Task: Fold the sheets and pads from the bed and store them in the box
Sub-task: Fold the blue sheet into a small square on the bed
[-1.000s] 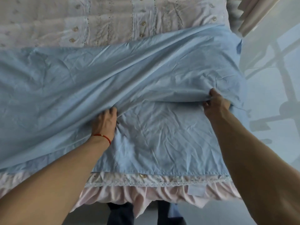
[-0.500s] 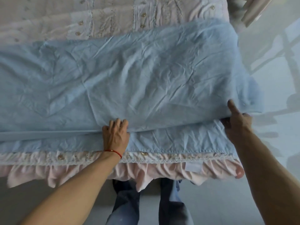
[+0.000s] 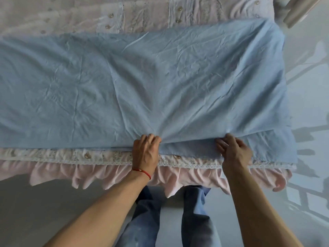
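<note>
Blue sheet [image 3: 142, 82], thin wrinkled cotton folded into a long band, lies across the bed [image 3: 160, 13] with its near fold close to the front edge, a lower layer of the same cloth showing under it at the right. Fine creases fan outward from two points on that fold. The left hand [image 3: 145, 150], a red cord [image 3: 142, 171] around its wrist, grips the fold with curled fingers. The right hand [image 3: 233, 150] pinches the same edge between thumb and fingers, slightly lifting the top layer. Beneath lies a pale quilted cover [image 3: 99, 155] with floral print, small buttons and lace trim, ending in a gathered pink ruffle [image 3: 110, 175] that hangs over the side. Blue denim legs [image 3: 194, 220] stand on a grey floor [image 3: 35, 202]. Compared with half a second ago, the fold sits nearer the bed's edge, covering most of the lower layer, and the right hand has moved inward from the corner, closer to the left.
</note>
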### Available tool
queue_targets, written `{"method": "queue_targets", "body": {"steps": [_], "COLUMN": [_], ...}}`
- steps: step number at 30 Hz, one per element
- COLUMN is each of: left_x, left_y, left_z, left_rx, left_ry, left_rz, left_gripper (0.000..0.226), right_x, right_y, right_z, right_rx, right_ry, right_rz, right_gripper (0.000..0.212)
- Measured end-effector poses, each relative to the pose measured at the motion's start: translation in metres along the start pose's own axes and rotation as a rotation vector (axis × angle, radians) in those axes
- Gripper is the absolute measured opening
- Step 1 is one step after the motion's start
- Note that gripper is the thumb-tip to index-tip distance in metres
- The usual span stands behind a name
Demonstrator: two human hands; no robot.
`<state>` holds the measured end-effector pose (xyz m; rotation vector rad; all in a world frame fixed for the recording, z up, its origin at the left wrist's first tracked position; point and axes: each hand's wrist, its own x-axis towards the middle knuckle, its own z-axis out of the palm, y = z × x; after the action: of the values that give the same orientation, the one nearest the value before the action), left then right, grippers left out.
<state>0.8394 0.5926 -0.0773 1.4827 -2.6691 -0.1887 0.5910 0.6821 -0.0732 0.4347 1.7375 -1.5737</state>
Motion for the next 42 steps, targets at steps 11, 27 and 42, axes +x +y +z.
{"method": "queue_targets", "body": {"steps": [11,27,42], "left_x": [-0.008,-0.009,0.117], "left_y": [-0.032,0.011,0.262], "left_z": [-0.012,-0.002,0.062], "left_rx": [0.039,-0.01,0.005], "left_ry": [-0.059,-0.262,-0.23], "left_rz": [0.123,0.038,0.555], "left_gripper": [0.025,0.033,0.051], "right_x": [-0.029,0.002,0.169], "right_y": [0.038,-0.004,-0.139], "right_z": [0.016,-0.006,-0.091], "right_rx": [-0.19,-0.105,0.509], "right_ry": [-0.054,-0.107,0.03], "right_rz": [-0.026,0.182,0.279], "right_gripper": [0.016,0.015,0.016]}}
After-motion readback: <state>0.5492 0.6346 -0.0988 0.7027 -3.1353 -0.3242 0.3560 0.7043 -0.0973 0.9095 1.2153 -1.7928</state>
